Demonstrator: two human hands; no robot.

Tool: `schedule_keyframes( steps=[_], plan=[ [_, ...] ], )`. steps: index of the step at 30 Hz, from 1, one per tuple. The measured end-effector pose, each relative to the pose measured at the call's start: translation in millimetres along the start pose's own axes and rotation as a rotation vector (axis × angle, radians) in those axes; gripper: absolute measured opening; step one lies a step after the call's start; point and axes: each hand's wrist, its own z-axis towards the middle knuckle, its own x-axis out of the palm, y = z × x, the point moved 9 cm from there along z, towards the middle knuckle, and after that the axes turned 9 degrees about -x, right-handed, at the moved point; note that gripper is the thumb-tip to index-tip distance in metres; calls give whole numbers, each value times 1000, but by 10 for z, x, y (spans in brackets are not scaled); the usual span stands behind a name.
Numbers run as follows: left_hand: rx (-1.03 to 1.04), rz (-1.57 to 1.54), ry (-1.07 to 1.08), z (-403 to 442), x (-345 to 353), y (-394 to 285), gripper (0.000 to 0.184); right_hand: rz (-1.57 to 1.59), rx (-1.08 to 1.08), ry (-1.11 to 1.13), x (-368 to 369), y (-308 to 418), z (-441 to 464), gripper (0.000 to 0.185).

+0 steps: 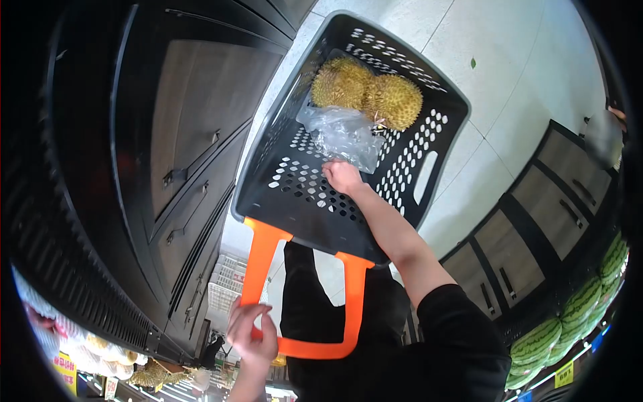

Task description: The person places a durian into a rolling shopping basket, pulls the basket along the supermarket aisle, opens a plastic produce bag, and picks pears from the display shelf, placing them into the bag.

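Note:
A black shopping basket (315, 231) with perforated walls fills the middle of the view, tilted, its orange handle (351, 308) extending toward me. My left hand (253, 331) is closed around the lower left corner of that handle. Inside the basket, my right hand (343, 177) is curled at the near edge of a crumpled clear plastic bag (341, 130); its fingertips are partly hidden. Two spiky yellow-brown durians, a left one (340, 82) and a right one (394, 102), lie at the far end, with the bag against them.
Dark cabinets with wooden panels (201, 114) rise close on the left. Lower cabinets (509, 254) stand on the right, with striped watermelons (536, 342) above them. A white crate (226, 285) is behind the handle. Pale floor tiles (495, 87) bear a small leaf (473, 63).

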Motion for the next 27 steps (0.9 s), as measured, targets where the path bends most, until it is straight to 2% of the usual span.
schedule_keyframes(
  steps=[1, 2, 4, 5, 6, 8, 12, 14, 16, 17, 19, 20, 21, 23, 25, 27],
  plan=[
    [-8, -5, 15, 21, 6, 11, 13, 32, 132, 110, 169, -150, 97, 36],
    [-16, -9, 28, 38, 10, 31, 14, 34, 130, 123, 326, -311, 260, 36],
    [-46, 0, 33, 41, 5, 114, 16, -234, 248, 52, 645, -915, 647, 45],
    [-54, 26, 44, 44, 13, 140, 15, -184, 351, 66, 750, -1129, 743, 48],
    [-63, 54, 56, 54, 24, 139, 15, -177, 344, 78, 810, -1203, 810, 48],
    [-96, 35, 31, 97, 18, 87, 16, -186, 416, -100, 690, -1383, 855, 43],
    [-117, 63, 43, 149, 17, 130, 16, -139, 353, -9, 621, -1358, 847, 32],
    [-66, 61, 56, 172, -3, 154, 14, -125, 336, -328, 286, -1215, 672, 20],
    [-25, 58, 46, 166, -8, 143, 17, -49, 87, -415, -33, -609, 426, 17],
    [-16, 45, 38, 223, -22, 51, 19, 14, 53, -384, -217, -258, 271, 18],
    [11, 18, 19, 220, -50, 11, 12, 404, -176, -474, -330, 240, -52, 11],
    [31, -4, 2, 221, -66, 0, 9, 457, -144, -338, -446, 619, -311, 13],
    [50, -30, -21, 210, -80, 15, 6, 581, -202, -328, -489, 896, -578, 18],
    [52, -75, -47, 186, -116, 21, 4, 664, -372, -365, -708, 1515, -1316, 15],
    [66, -71, -45, 159, -145, 27, 18, 400, -598, -463, -917, 2058, -2062, 14],
    [80, -115, -40, 133, -179, 34, 30, 218, -787, -433, -875, 2493, -2592, 13]
  ],
)
